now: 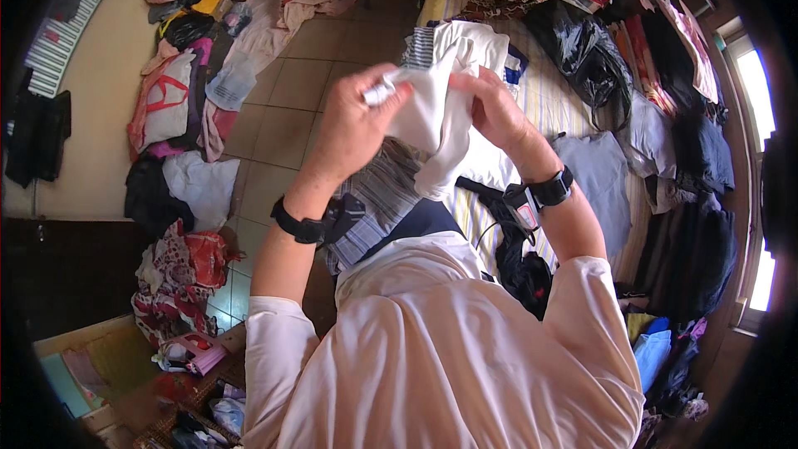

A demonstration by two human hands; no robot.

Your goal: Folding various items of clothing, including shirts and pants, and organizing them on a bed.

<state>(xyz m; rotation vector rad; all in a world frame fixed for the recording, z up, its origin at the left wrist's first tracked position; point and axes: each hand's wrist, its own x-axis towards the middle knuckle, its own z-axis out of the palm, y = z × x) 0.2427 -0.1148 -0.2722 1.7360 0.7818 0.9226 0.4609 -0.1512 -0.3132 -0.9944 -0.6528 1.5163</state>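
I hold a white garment [432, 129] up in front of me with both hands. My left hand [357, 120] grips its upper left part, bunched between the fingers. My right hand [496, 108] pinches the cloth on the other side, and the rest hangs down between my arms. Each wrist wears a black band. Below the garment lie a striped blue and white shirt [384, 204] and a dark piece of clothing.
A bed [544, 87] with a striped sheet holds black bags [582, 50], a grey shirt [598, 183] and dark clothes [690, 249]. Piles of clothing [179, 108] cover the tiled floor [287, 108] on the left. A window [756, 100] is at the right.
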